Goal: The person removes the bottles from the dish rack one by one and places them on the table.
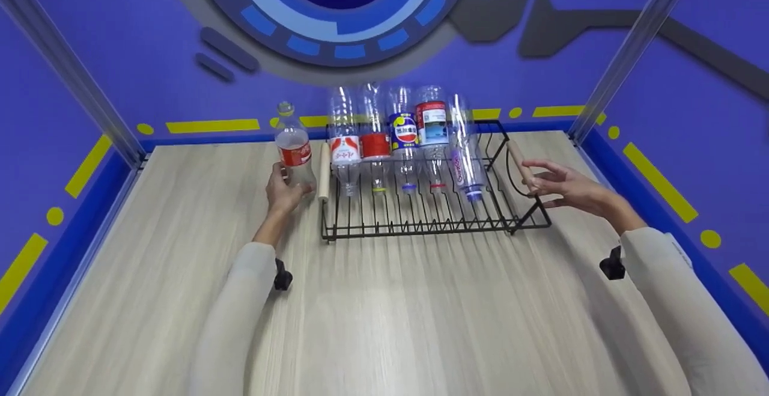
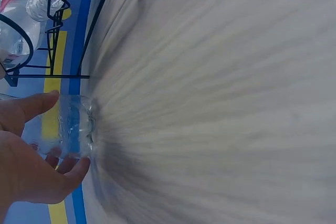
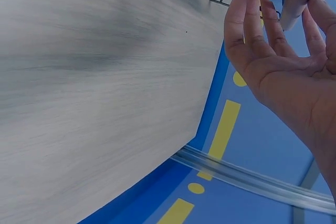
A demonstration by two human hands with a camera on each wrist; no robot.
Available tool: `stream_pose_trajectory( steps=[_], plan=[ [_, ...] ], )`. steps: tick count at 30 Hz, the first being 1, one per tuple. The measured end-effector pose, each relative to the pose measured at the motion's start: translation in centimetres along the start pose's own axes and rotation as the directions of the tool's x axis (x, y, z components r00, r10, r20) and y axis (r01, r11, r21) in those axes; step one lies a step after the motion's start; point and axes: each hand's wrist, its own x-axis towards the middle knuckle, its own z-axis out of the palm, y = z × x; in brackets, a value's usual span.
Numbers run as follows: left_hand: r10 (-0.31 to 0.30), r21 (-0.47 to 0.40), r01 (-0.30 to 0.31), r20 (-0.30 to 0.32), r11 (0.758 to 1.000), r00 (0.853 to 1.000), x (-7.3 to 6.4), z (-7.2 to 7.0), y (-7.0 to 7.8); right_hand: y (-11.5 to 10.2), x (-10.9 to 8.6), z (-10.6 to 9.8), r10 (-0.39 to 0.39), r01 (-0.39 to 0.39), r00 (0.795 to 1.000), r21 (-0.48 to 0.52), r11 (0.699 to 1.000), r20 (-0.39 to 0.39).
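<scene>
My left hand [image 1: 286,191] grips a clear plastic bottle [image 1: 295,154] with a red label, upright on the table just left of a black wire rack [image 1: 327,228]. In the left wrist view, the thumb and fingers lie on either side of the bottle's clear lower part [image 2: 76,124]. My right hand [image 1: 574,191] holds the rack's right wooden handle [image 1: 520,164] between thumb and fingers. In the right wrist view, other fingers extend beside that handle [image 3: 295,3]. Several clear bottles lean in the rack with their caps or necks toward me, among them a blue-labelled Pepsi bottle [image 1: 405,130].
The rack's left wooden handle [image 1: 324,172] stands close to the held bottle. Blue printed panels [image 1: 150,83] border the wood-grain table [image 1: 384,312] at the back and both sides. Metal posts [image 1: 637,41] stand at the back corners.
</scene>
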Motion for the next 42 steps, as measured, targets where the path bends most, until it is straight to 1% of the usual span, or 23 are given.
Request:
stream_pose_trajectory(
  steps=[7, 14, 21, 23, 25, 27, 29, 31, 33, 36, 39, 42],
  plan=[
    [-0.012, 0.013, 0.012, 0.044, 1.0, 0.999, 0.3, 0.3, 0.0, 0.0, -0.2, 0.0, -0.001, 0.001, 1.0, -0.033, 0.999, 0.002],
    [-0.004, 0.069, -0.001, 0.066, 0.998, 0.998, 0.8, 0.5, 0.1, -0.5, -0.1, -0.1, -0.004, 0.005, 1.0, -0.068, 0.998, 0.004],
    [0.015, 0.094, -0.024, 0.091, 0.995, 0.996, 1.0, 0.7, 0.2, -0.3, -0.2, 0.2, 0.003, -0.002, 1.0, -0.058, 0.998, 0.01],
    [0.007, 0.111, -0.018, 0.101, 0.994, 0.995, 1.0, 0.7, 0.3, -0.2, -0.3, 0.2, 0.005, -0.005, 1.0, -0.05, 0.999, 0.005],
    [-0.016, 0.111, 0.002, 0.121, 0.994, 0.993, 0.9, 0.5, 0.4, -0.1, -0.3, 0.3, 0.005, -0.005, 1.0, -0.044, 0.999, 0.002],
    [-0.048, 0.11, 0.031, 0.15, 0.993, 0.988, 0.7, 0.2, 0.4, -0.1, -0.3, 0.3, 0.004, -0.004, 1.0, -0.039, 0.999, 0.002],
    [-0.074, 0.11, 0.056, 0.169, 0.992, 0.983, 0.4, -0.4, 0.5, -0.2, -0.1, 0.4, 0.0, 0.0, 1.0, -0.032, 0.999, 0.006],
    [-0.076, 0.109, 0.057, 0.187, 0.992, 0.979, 0.1, -1.0, 0.5, -0.3, 0.0, 0.5, -0.004, 0.004, 1.0, -0.038, 0.999, 0.009],
    [-0.071, 0.121, 0.049, 0.188, 0.991, 0.98, -0.2, -1.7, 0.6, -0.3, 0.0, 0.5, -0.004, 0.004, 1.0, -0.044, 0.999, 0.009],
    [-0.064, 0.113, 0.045, 0.174, 0.993, 0.983, -0.8, -2.5, 0.9, -0.2, -0.2, 0.5, -0.006, 0.006, 1.0, -0.051, 0.999, 0.007],
    [-0.09, 0.093, 0.075, 0.167, 0.993, 0.982, -1.7, -3.3, 1.4, -0.3, -0.3, 0.5, -0.008, 0.009, 1.0, -0.048, 0.999, 0.01],
    [-0.116, 0.091, 0.101, 0.188, 0.991, 0.975, -2.7, -4.1, 2.1, -0.3, -0.3, 0.5, -0.009, 0.009, 1.0, -0.044, 0.999, 0.011]
  ],
)
